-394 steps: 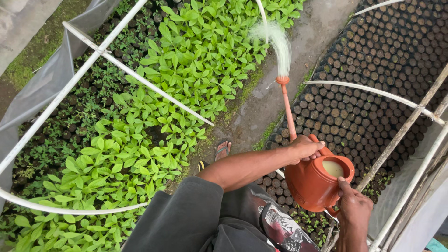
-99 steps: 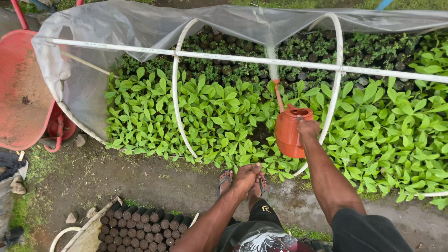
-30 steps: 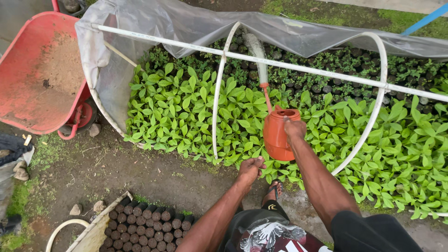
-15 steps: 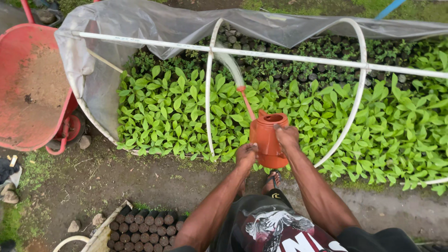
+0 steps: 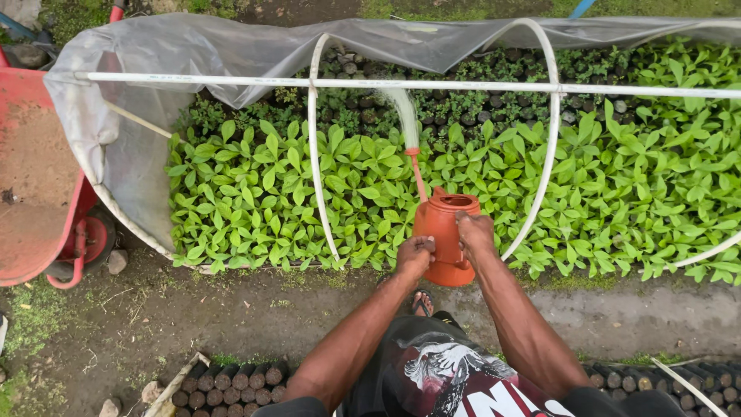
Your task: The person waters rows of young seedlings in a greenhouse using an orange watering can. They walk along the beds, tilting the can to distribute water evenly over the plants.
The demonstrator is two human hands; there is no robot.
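A red wheelbarrow [image 5: 35, 185] stands at the far left on the dirt path, beside a bed of green seedlings [image 5: 255, 193] under white hoops [image 5: 315, 154] and rolled-back clear plastic sheet [image 5: 193, 54]. The left hand [image 5: 415, 256] grips the side of the orange watering can [image 5: 441, 232]; the right hand [image 5: 474, 232] clasps its rim. The can tilts over the bed's near edge, water streaming from its spout [image 5: 414, 166].

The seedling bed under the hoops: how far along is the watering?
Done: cannot tell which seedlings are already wet. In hand: left hand and right hand tilt the orange watering can, its spray landing on the back rows. Left: cannot tell how much.
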